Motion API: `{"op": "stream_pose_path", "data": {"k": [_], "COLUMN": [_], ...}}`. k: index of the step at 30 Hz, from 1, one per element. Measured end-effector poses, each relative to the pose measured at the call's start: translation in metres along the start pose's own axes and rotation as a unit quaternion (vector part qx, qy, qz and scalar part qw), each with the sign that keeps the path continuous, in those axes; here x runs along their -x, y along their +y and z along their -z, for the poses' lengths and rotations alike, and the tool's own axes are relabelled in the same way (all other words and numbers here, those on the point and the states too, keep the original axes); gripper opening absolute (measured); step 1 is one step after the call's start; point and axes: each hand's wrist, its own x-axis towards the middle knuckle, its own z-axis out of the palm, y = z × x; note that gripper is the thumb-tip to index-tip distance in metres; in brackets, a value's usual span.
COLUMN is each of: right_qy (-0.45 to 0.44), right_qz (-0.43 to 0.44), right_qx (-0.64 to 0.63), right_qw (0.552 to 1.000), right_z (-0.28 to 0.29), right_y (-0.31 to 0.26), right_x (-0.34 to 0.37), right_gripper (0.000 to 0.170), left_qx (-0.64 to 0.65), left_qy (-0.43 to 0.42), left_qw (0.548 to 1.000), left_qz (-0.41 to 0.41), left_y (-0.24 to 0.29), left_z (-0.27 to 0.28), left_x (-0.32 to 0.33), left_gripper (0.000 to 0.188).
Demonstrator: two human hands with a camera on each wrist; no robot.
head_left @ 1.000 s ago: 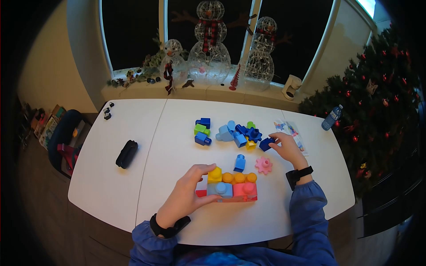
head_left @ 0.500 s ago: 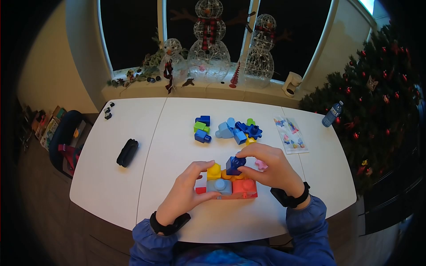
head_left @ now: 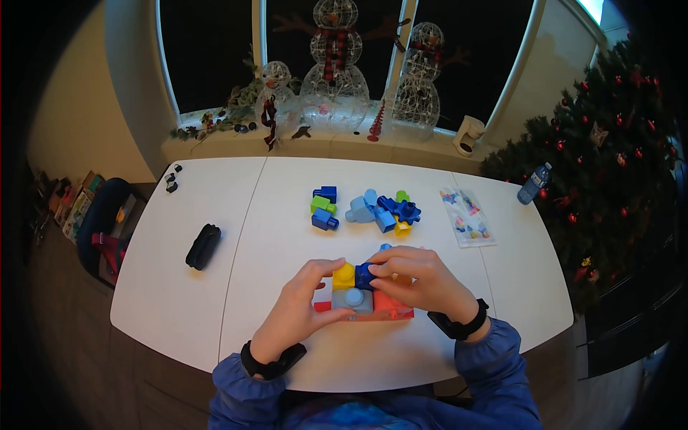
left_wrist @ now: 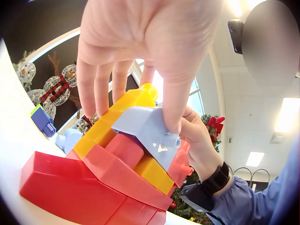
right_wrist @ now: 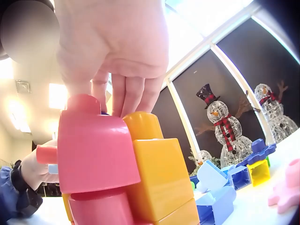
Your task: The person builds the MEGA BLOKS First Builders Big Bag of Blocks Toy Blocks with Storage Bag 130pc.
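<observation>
A building-block build of red, coral, yellow-orange and pale blue pieces stands on the table in front of the person. My left hand (head_left: 299,304) holds it at the left, fingers along the yellow block (head_left: 344,276) and thumb against the pale blue block (left_wrist: 145,126). With thumb and fingers, my right hand (head_left: 421,284) pinches a dark blue block (head_left: 363,276) at the top of the build, right beside the yellow one. The pink block (right_wrist: 96,150) and orange block (right_wrist: 164,178) fill the right wrist view, hiding most of the dark blue block. A long red piece (left_wrist: 65,185) juts from the base.
Beyond the build lie loose blue blocks (head_left: 325,219), a dark blue gear (head_left: 408,211) and a pale blue block (head_left: 360,211). A pink gear (right_wrist: 287,190) sits to the right. A picture sheet (head_left: 469,218), water bottle (head_left: 534,183) and black case (head_left: 203,247) are farther out.
My right hand has brought the dark blue block from the loose pile at the right back onto the build, beside the yellow block. My left hand has kept its hold.
</observation>
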Motion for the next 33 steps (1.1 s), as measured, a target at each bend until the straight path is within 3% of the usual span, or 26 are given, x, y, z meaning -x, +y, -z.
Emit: {"op": "stream_pose_path", "data": {"k": [3,7,10,16,19,25,28,31,33], "right_qy": [0.003,0.085,0.073,-0.083,-0.152,-0.147,-0.101,0.033,0.092], "right_qz": [0.03,-0.114,-0.167,-0.174,-0.23,-0.281,-0.236,-0.214,-0.202], "right_qx": [-0.026,0.044,0.143,0.364,0.406,0.374,0.357,0.192,0.134], "right_qw": [0.999,0.989,0.973,0.911,0.871,0.871,0.898,0.957,0.966], "right_z": [0.01,0.019,0.021,0.006,-0.001,-0.002,-0.001,0.006,0.012], "right_y": [0.015,0.053,0.101,0.171,0.185,0.193,0.186,0.177,0.151], "right_x": [-0.005,-0.016,-0.035,-0.059,-0.065,-0.071,-0.067,-0.067,-0.064], "right_gripper": [0.013,0.014,0.016,0.026,0.034,0.04,0.043,0.044,0.044], "left_qx": [0.002,-0.006,-0.005,-0.01,-0.009,-0.012,-0.014,-0.014,-0.013], "left_qy": [-0.002,-0.005,-0.006,-0.011,-0.01,-0.007,-0.007,-0.004,-0.001], "left_qw": [1.0,1.0,1.0,1.0,1.0,1.0,1.0,1.0,1.0], "left_qz": [0.004,0.005,0.005,0.005,0.002,-0.011,-0.009,-0.011,-0.014], "left_y": [0.0,0.001,0.0,0.001,-0.001,-0.003,-0.002,-0.002,-0.002], "left_z": [0.001,0.001,0.002,0.003,0.003,0.003,0.002,0.002,0.001], "left_x": [0.001,0.001,0.0,0.0,0.0,0.001,0.001,0.001,0.001], "left_gripper": [0.08,0.08,0.08,0.08,0.08,0.08,0.081,0.081,0.082]}}
